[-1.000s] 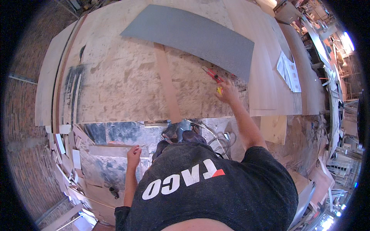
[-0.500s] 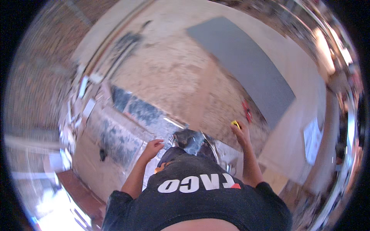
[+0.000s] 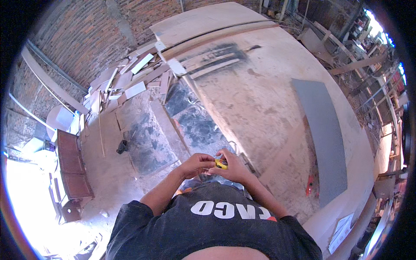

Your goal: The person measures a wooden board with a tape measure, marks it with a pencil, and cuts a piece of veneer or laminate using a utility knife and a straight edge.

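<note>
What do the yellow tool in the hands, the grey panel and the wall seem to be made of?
Yellow tool: probably smooth plastic, judging by its bright case. Grey panel: perhaps laminated board, matte and evenly coloured. Wall: rough, unplastered brick in visible rows.

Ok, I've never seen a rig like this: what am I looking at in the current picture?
There's no machine here: a person works with bare hands. A fisheye camera on their head looks down, so straight edges bend near the rim; the black T-shirt at the bottom is theirs. On the broad wooden work surface lie a long grey panel and, beside it, a small red tool. The right hand holds what looks like a yellow tape measure. The left hand meets it at the fingertips; whether it grips is hard to tell.
</note>
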{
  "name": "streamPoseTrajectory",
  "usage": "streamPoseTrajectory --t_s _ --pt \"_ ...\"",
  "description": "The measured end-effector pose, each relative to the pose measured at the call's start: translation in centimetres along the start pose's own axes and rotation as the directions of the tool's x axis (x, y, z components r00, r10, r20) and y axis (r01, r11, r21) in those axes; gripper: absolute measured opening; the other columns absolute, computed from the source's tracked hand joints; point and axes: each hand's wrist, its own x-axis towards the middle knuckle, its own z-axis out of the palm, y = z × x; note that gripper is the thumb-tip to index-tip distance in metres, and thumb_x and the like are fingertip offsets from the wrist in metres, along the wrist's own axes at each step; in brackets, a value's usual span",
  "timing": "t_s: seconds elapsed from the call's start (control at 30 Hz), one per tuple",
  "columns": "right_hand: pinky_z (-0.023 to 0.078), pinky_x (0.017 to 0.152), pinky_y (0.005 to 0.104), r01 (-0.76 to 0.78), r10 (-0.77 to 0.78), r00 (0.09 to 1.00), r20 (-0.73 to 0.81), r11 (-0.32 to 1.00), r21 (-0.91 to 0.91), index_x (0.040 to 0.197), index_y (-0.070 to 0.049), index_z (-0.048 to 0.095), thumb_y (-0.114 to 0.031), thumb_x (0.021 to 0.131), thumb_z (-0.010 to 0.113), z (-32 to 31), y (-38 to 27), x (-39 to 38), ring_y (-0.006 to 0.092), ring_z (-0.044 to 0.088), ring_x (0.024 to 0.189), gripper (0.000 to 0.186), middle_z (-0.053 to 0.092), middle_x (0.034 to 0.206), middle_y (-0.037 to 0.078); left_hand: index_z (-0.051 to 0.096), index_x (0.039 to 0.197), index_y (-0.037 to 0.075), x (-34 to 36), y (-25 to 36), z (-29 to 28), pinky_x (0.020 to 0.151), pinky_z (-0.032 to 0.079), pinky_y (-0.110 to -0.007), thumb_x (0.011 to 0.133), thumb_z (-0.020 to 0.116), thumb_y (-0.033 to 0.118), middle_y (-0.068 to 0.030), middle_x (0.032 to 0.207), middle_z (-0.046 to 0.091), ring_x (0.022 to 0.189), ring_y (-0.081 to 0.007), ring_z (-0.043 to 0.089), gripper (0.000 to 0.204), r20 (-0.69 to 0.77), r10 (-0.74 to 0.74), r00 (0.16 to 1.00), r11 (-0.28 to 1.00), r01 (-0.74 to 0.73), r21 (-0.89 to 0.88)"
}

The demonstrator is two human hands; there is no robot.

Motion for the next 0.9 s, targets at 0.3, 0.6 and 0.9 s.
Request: streamPoseTrajectory --t_s 0.3,0.6,0.9 --pt "0.051 0.084 0.0459 0.061 -0.074 0.997 -0.038 0.960 -0.274 0.112 -0.004 0.067 -0.026 0.087 0.068 4.9 3.4 13.4 0.0373 0.064 0.097 0.033 0.066 0.101 0.020 0.065 0.092 0.003 -2.2 12.0 -20.1 0.072 0.059 -0.034 0.085 0.072 0.008 -0.0078 0.088 0.068 0.082 -0.0183 0.069 0.011 -0.212 0.139 0.967 0.982 -0.106 0.159" --pt "0.050 0.088 0.0500 -0.344 0.190 0.857 -0.479 0.904 -0.255 0.097 -0.006 0.072 -0.025 0.091 0.062 -5.0 15.4 18.7 0.0402 0.062 0.099 0.023 0.068 0.101 0.021 0.060 0.123 0.005 3.1 29.3 -34.9 0.081 0.052 -0.036 0.092 0.069 0.021 -0.0058 0.108 0.065 0.098 -0.0176 0.062 0.035 -0.557 0.369 0.744 0.926 -0.347 0.149" --pt "0.049 0.088 0.0518 -0.614 0.264 0.615 -0.743 0.751 -0.241 0.102 -0.003 0.072 -0.026 0.094 0.059 -22.5 28.7 31.7 0.0411 0.065 0.093 0.028 0.069 0.101 0.022 0.049 0.144 0.009 15.9 29.3 -47.1 0.075 0.051 -0.037 0.090 0.077 0.033 -0.0067 0.120 0.063 0.098 -0.0182 0.062 0.065 -0.719 0.067 0.692 0.991 0.038 0.129"
